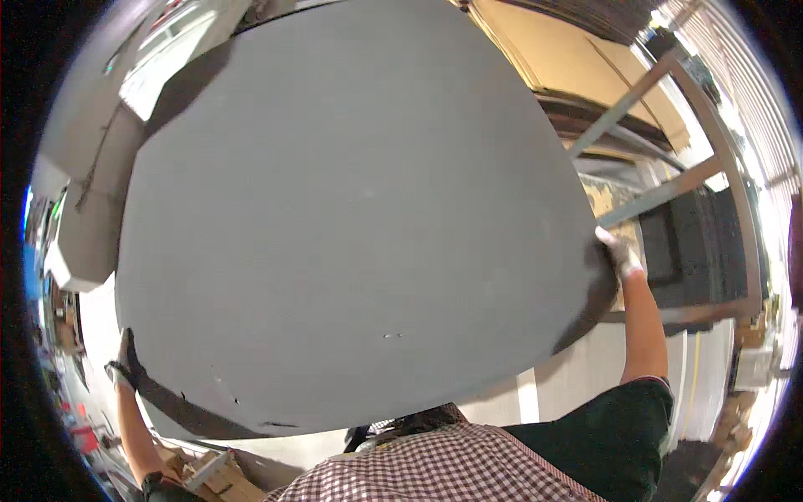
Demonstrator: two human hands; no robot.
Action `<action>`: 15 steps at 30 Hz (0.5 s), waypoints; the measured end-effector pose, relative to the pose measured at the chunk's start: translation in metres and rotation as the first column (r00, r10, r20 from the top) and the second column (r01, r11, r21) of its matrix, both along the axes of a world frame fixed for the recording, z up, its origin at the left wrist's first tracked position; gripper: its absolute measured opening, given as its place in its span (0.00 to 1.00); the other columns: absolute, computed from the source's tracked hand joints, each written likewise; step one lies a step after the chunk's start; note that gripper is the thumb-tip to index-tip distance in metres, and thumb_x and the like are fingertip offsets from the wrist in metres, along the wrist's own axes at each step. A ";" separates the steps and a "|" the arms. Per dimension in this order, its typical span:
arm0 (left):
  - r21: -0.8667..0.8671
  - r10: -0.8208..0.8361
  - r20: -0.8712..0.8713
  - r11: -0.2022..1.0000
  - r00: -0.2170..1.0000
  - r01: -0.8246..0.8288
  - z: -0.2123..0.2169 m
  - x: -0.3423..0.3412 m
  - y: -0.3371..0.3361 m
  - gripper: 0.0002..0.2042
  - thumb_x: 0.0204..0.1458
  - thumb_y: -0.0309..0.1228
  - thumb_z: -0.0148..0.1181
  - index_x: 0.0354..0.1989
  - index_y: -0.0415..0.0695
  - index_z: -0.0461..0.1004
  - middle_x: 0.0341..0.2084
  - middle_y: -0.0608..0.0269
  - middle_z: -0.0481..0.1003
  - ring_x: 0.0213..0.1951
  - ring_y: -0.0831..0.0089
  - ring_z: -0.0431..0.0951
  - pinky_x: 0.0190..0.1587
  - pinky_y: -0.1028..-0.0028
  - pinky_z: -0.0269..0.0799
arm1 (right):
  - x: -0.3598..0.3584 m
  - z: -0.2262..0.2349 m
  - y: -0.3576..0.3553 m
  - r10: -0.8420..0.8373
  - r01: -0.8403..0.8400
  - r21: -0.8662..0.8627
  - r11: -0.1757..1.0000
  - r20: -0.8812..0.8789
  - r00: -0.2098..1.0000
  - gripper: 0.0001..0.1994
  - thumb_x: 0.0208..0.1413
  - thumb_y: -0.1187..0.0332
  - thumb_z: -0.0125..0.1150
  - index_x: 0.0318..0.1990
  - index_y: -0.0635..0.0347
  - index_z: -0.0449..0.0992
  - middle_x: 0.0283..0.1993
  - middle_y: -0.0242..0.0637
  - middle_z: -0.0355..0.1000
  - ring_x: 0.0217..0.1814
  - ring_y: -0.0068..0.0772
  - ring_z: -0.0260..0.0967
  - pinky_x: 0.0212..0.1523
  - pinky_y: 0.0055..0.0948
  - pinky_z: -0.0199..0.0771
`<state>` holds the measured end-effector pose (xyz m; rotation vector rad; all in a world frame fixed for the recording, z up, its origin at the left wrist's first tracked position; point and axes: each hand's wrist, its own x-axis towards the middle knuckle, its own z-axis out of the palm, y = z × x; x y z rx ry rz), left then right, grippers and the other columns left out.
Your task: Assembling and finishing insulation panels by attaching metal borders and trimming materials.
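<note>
A large, flat grey sheet (360,209) fills most of the view in front of me; its material I cannot tell. Small holes and scuff marks show near its closest edge, and dark patches lie at some corners. My left hand (125,364), in a dark-and-light glove, grips the near left edge. On the right edge, my gloved right hand (621,253) has its thumb on top, while the fingers are hidden behind the sheet. Both arms reach wide apart, and the sheet is held up above the floor.
A metal-framed rack (740,226) stands close by on the right, beside my right hand. Stacked tan boards (552,50) lie at the far right. A grey boxy structure (92,201) is at the left, and cardboard boxes (222,481) sit at lower left.
</note>
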<state>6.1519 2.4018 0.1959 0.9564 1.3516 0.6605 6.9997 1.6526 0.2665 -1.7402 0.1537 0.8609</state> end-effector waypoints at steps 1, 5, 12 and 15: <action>0.053 -0.022 -0.056 0.998 0.998 0.025 0.015 -0.025 -0.001 0.31 0.61 0.51 0.47 0.65 0.41 0.58 0.63 0.63 0.60 0.63 0.69 0.57 0.65 0.70 0.50 | 0.008 0.002 0.017 0.052 -0.052 0.034 0.998 0.003 0.999 0.27 0.52 0.55 0.66 0.57 0.59 0.71 0.54 0.36 0.72 0.52 0.34 0.68 0.59 0.35 0.65; 0.130 -0.188 -0.149 0.969 0.971 0.208 0.076 0.003 -0.002 0.26 0.62 0.49 0.47 0.58 0.40 0.65 0.55 0.62 0.67 0.55 0.68 0.65 0.57 0.69 0.59 | 0.057 0.012 -0.001 0.313 -0.295 -0.105 0.950 0.264 0.912 0.33 0.50 0.51 0.67 0.60 0.59 0.69 0.57 0.38 0.70 0.57 0.36 0.66 0.60 0.35 0.63; 0.443 -0.280 -0.341 0.794 0.897 0.416 0.141 -0.081 -0.061 0.26 0.60 0.53 0.47 0.47 0.39 0.72 0.45 0.63 0.73 0.40 0.66 0.70 0.45 0.67 0.66 | -0.010 0.138 -0.061 0.484 -0.448 -0.185 0.875 0.299 0.822 0.42 0.52 0.39 0.59 0.62 0.68 0.63 0.63 0.51 0.64 0.64 0.43 0.61 0.64 0.37 0.59; 0.306 -0.286 -0.330 0.869 0.900 0.388 0.044 -0.147 -0.125 0.27 0.59 0.50 0.50 0.54 0.37 0.67 0.51 0.60 0.71 0.52 0.64 0.69 0.60 0.67 0.62 | -0.055 0.038 -0.193 0.559 -0.537 -0.156 0.829 0.256 0.789 0.44 0.57 0.38 0.49 0.68 0.68 0.52 0.70 0.46 0.52 0.72 0.40 0.46 0.71 0.34 0.40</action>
